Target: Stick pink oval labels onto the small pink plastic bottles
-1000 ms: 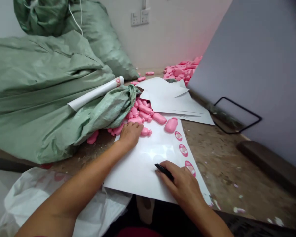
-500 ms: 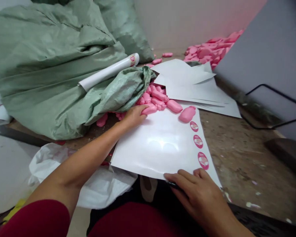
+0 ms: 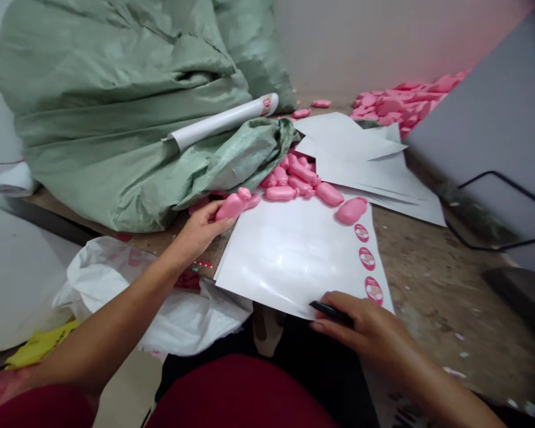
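The left hand (image 3: 200, 232) had just drawn back from the pink pile (image 3: 302, 172), bringing a pink piece (image 3: 230, 205) to the left edge of the white sheet (image 3: 289, 249), its fingers closed on it; that seemed to part this piece from the others for handling. The right hand (image 3: 361, 324) stayed clamped on a black tool (image 3: 332, 312) by the sheet's near edge, below a column of round pink labels (image 3: 367, 258). The sheet lay along the near edge of the worn, flecked bench (image 3: 432, 297), with loose papers (image 3: 352, 142) behind it. A green sack (image 3: 116, 119) filled the bench's left side, a white roll (image 3: 225, 123) across it; another pink heap (image 3: 392, 106) lay toward the far edge, against a grey panel (image 3: 481, 125). A white plastic bag (image 3: 196, 333) hung at the near edge, left.
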### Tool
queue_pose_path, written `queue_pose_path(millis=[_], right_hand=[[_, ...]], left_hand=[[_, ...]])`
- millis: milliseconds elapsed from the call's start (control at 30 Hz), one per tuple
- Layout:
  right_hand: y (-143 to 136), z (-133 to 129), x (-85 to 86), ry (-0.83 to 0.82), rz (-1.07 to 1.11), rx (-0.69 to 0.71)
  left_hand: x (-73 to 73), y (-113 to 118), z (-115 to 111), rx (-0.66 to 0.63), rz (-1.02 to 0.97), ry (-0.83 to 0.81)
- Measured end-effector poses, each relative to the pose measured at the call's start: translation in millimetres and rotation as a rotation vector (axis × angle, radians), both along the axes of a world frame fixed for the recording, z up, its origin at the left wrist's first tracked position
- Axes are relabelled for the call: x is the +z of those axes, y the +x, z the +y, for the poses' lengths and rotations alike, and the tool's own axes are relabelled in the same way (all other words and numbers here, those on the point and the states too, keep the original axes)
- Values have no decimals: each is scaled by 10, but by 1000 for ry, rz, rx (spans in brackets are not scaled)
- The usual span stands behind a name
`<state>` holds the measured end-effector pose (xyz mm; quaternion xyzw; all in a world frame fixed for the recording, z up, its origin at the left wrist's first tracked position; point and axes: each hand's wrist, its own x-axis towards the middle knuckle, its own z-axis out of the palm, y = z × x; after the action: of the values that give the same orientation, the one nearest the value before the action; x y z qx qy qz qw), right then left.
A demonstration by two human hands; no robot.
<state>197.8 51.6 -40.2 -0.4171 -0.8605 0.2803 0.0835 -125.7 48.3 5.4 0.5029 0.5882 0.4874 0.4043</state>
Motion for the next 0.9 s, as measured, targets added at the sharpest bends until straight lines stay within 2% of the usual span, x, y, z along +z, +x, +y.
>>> queue_pose_path(millis=[133,267,333,400,500,567,633,700,767,833,900], right_hand=[[4,96,-17,-84,5,-58],[-25,83,80,-140,18,21],[-21,43,195,-92,45,52],[34,28,368,84,71,17],[227,127,777,460,33,-143],[399,267,1162,646,-68,-270],[570,431,1606,780,-161,-401],[713,589,2046,893,-172,-531],[813,726,2407,972,-114,-653],[868,846,2642,1027,-21,-745],[887,969,2740,1060,77,-783]], left_hand=[[-152,-76,-263,111,-134,-82],[-248,-102,-435,177,-172,-119],[-272,-106,-482,196,-190,-132],[-267,-96,-505,205,-213,-138],[-183,-34,-524,194,-218,-143],[-119,17,-538,183,-211,-180],[-127,44,-536,205,-221,-256],[-234,43,-497,194,-238,-309],[-399,34,-441,213,-250,-329],[-564,27,-406,277,-224,-326],[-688,19,-402,320,-163,-315]])
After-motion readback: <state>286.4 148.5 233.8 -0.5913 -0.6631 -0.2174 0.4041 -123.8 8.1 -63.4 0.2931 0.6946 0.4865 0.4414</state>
